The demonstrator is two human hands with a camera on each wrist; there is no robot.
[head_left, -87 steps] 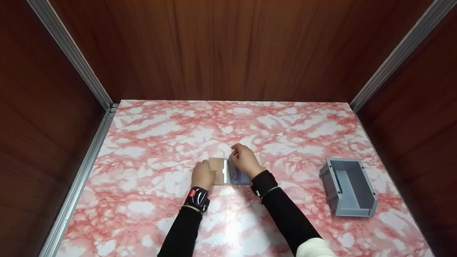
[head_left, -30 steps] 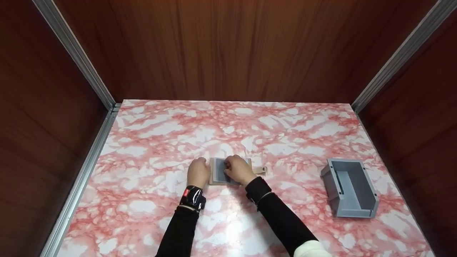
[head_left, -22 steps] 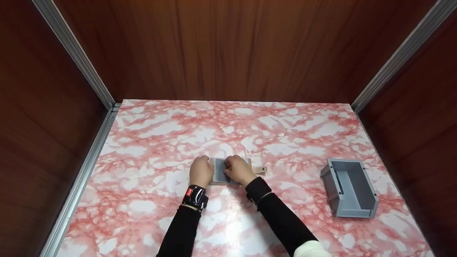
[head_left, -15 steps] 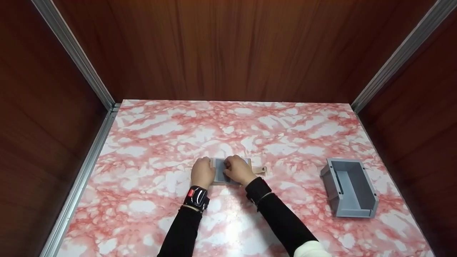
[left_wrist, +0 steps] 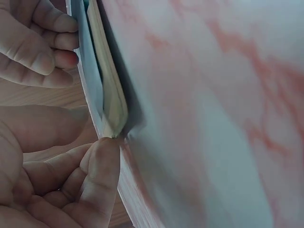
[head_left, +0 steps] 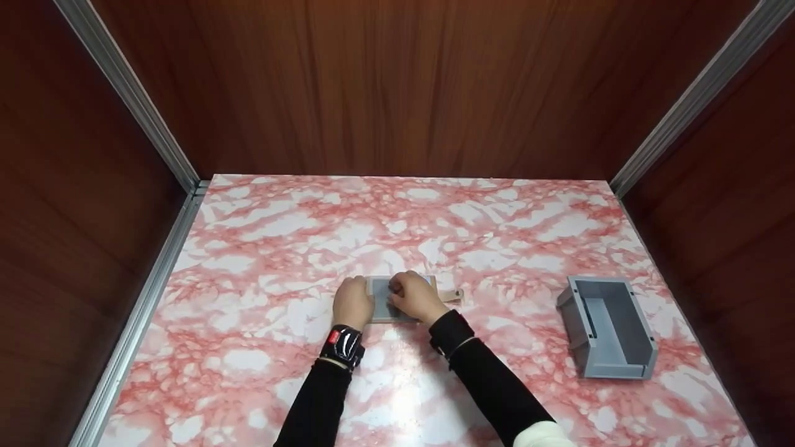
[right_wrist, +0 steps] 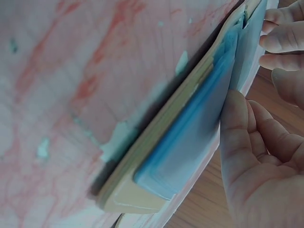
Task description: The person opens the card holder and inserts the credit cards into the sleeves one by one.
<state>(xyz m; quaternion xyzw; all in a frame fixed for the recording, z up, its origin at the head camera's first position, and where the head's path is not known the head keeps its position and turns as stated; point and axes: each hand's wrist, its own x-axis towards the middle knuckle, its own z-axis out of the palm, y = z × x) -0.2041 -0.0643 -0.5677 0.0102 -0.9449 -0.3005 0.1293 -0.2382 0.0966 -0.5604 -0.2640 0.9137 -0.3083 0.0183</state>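
Observation:
A tan card holder (head_left: 379, 321) lies on the table, with a grey sleeve (head_left: 381, 298) flat on its left part. Blue-tinted clear plastic sleeves (right_wrist: 185, 133) show stacked on its right side in the right wrist view. My left hand (head_left: 353, 303) is at the holder's left edge; in the left wrist view its thumb and finger (left_wrist: 105, 156) close about the tan corner. My right hand (head_left: 417, 297) bends over the middle, curled fingertips at the sleeve, and covers part of it. A tan strap (head_left: 451, 296) with a round snap sticks out at the right.
A grey plastic bin (head_left: 612, 329) stands at the right of the red-and-white marbled table (head_left: 267, 248). Dark wood panels (head_left: 397, 87) with metal corner rails (head_left: 133, 99) rise at the back and sides.
The right hand has lowered from a raised sleeve, which now lies flat, and the strap shows. The left hand shifted left, then back right onto the holder's edge. The right hand has recently stayed nearly still.

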